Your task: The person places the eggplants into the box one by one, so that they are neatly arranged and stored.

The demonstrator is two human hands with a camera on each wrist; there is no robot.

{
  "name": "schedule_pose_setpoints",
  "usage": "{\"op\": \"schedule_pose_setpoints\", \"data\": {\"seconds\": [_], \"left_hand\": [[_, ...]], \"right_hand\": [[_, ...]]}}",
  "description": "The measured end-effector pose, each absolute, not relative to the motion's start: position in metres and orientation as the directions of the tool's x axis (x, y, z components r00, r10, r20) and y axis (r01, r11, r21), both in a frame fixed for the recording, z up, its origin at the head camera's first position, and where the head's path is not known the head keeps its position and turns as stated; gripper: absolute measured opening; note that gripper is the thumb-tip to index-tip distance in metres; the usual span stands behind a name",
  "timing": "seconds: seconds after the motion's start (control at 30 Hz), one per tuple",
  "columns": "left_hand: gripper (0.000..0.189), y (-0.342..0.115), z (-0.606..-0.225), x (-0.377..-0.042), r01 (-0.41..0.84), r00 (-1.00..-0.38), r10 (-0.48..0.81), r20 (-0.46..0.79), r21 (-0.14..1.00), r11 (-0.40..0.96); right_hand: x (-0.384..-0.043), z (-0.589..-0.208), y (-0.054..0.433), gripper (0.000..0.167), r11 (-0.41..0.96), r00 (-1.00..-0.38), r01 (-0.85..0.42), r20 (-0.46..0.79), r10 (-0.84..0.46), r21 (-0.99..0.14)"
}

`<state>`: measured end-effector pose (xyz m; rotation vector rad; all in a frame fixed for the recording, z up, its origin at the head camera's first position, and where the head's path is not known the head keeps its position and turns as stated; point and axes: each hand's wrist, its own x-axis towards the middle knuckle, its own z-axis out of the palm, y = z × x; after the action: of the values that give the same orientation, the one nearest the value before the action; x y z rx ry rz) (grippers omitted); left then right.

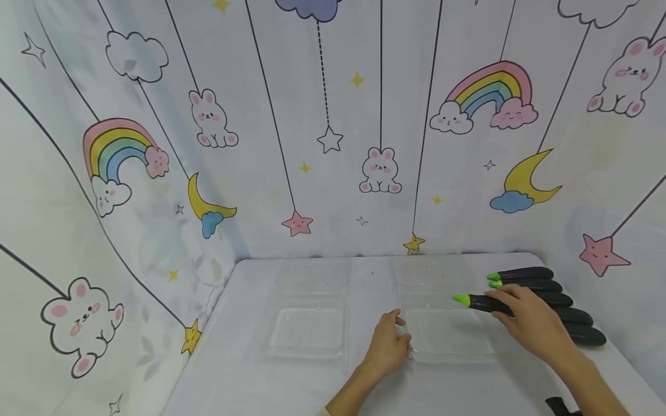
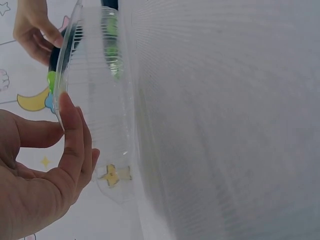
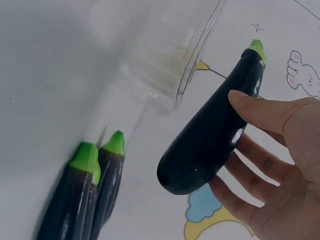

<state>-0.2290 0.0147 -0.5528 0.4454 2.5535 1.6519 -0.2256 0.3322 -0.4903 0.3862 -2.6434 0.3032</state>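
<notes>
My right hand (image 1: 538, 326) grips a dark eggplant (image 3: 210, 125) with a bright green stem end, thumb on one side and fingers on the other. In the head view the eggplant is held above the right part of a clear plastic container (image 1: 452, 359), its green end pointing left. At that container's left edge is my left hand (image 1: 386, 344). The left wrist view shows its thumb and index finger pinching the clear rim (image 2: 61, 75). More eggplants (image 1: 585, 335) lie in a row on the table just beyond my right hand, some partly hidden by it.
Another clear container (image 1: 307, 355) sits on the left of the white table (image 1: 224, 375). Clear panels (image 1: 314, 277) adjoin both containers at the back. A patterned cloth (image 1: 260, 173) hangs behind and beside the table. A black object (image 1: 557, 406) shows at the lower right.
</notes>
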Motion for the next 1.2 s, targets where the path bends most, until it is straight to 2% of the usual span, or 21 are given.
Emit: {"op": "schedule_pose_setpoints", "data": {"seconds": [0.8,1.2], "left_hand": [[0.057,0.013,-0.55,-0.227,0.208,-0.951,0.289,0.105,0.913,0.351],[0.056,0.013,-0.549,-0.227,0.195,-0.954,0.283,0.1,0.923,0.331]], "right_hand": [[-0.244,-0.501,0.312,0.048,0.906,-0.822,-0.411,0.471,-0.322,-0.099],[-0.252,-0.505,0.291,0.048,0.907,-0.837,-0.412,0.431,-0.336,-0.093]]}}
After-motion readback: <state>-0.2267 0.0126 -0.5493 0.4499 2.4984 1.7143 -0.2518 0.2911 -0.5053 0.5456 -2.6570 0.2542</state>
